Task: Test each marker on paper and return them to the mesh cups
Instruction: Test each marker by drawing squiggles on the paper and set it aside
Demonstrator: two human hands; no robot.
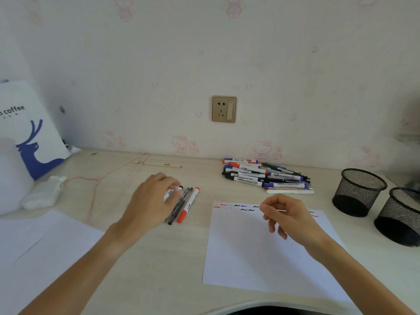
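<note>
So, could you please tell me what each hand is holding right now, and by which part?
The left hand grips a white marker with a black cap around its barrel, over the small group of pens. The right hand is curled over the paper; whether it pinches anything cannot be told.

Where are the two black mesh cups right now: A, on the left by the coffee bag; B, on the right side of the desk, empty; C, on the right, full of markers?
B: both mesh cups stand at the desk's right edge with nothing inside, while the markers lie piled by the wall.
</note>
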